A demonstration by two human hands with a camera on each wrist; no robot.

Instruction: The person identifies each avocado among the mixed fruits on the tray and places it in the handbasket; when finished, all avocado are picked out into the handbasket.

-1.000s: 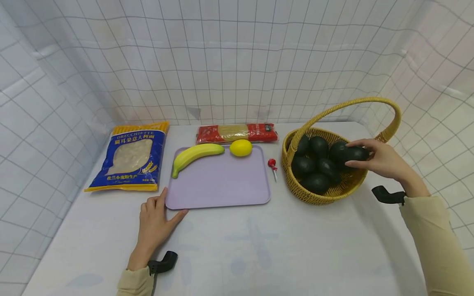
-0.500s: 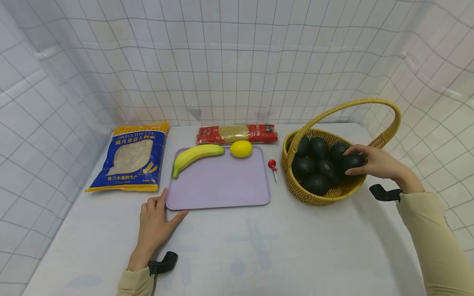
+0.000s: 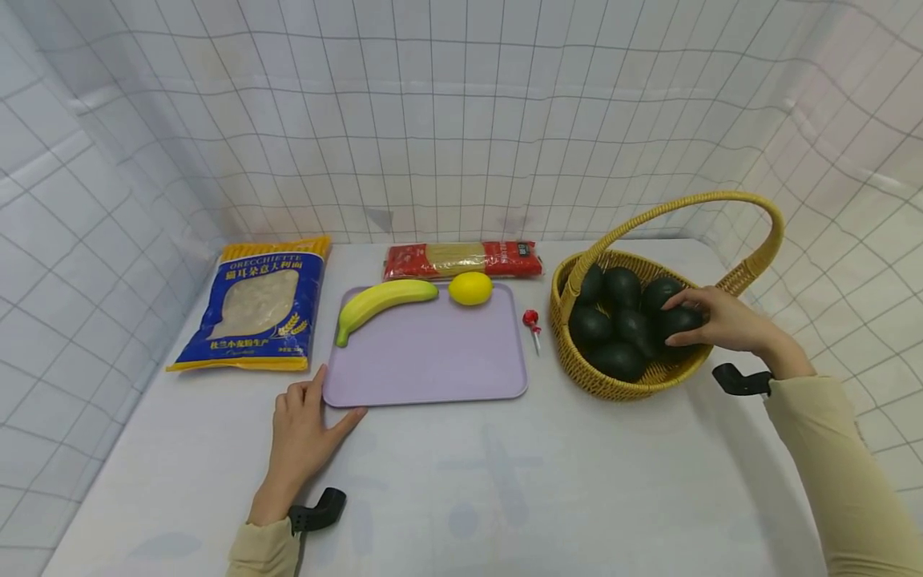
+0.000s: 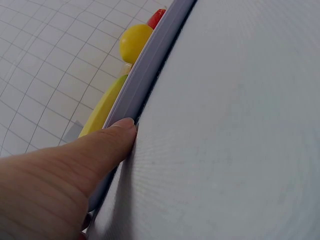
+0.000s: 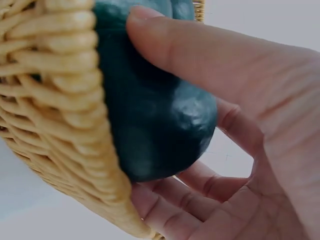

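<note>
My right hand (image 3: pixel 728 322) holds a dark green avocado (image 3: pixel 680 320) at the right side of the wicker basket (image 3: pixel 598 383). In the right wrist view the thumb lies over that avocado (image 5: pixel 155 120), with the other fingers round its far side, right at the basket's rim. Several more avocados (image 3: pixel 618 361) fill the basket. At the lilac tray (image 3: pixel 433 353), my left hand (image 3: pixel 301 429) touches the near left corner, index finger at the left edge and thumb along the front edge. The tray bears a banana (image 3: pixel 385 300) and a lemon (image 3: pixel 470 288) toward its back.
A blue and yellow bag of orecchiette pasta (image 3: pixel 252 304) lies left of the tray. Behind the tray is a red pack of long pasta (image 3: pixel 461 260). A red lollipop (image 3: pixel 531 320) lies between tray and basket, whose tall handle (image 3: pixel 671 207) arches over its right half.
My right hand has moved down and slightly left with the avocado, which now sits lower among the others in the basket. My left hand and the tray have stayed put.
</note>
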